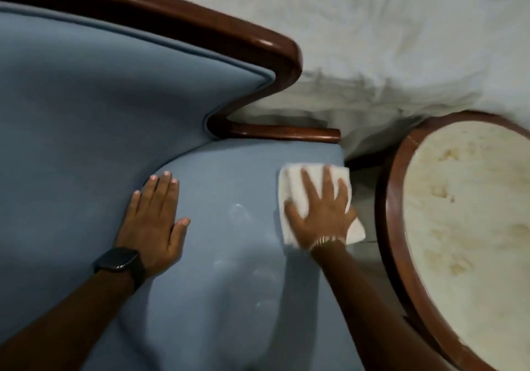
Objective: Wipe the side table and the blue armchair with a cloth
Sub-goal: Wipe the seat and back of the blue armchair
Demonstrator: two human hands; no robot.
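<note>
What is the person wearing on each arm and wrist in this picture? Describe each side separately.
Both forearms are bare, with no sleeves in view. The left hand has a black smartwatch with a dark rectangular face and black strap on its wrist. The right hand has a thin, light-coloured beaded bracelet around its wrist. No rings or gloves are visible on either hand.

Blue armchair (94,106): blue fabric, piped edge, dark polished wood frame. White cloth (289,181), folded, lies flat at the seat's right edge, pressed under a spread hand. Side table (393,187), just right of armchair: round, dark wood rim, cream mottled top.
</note>
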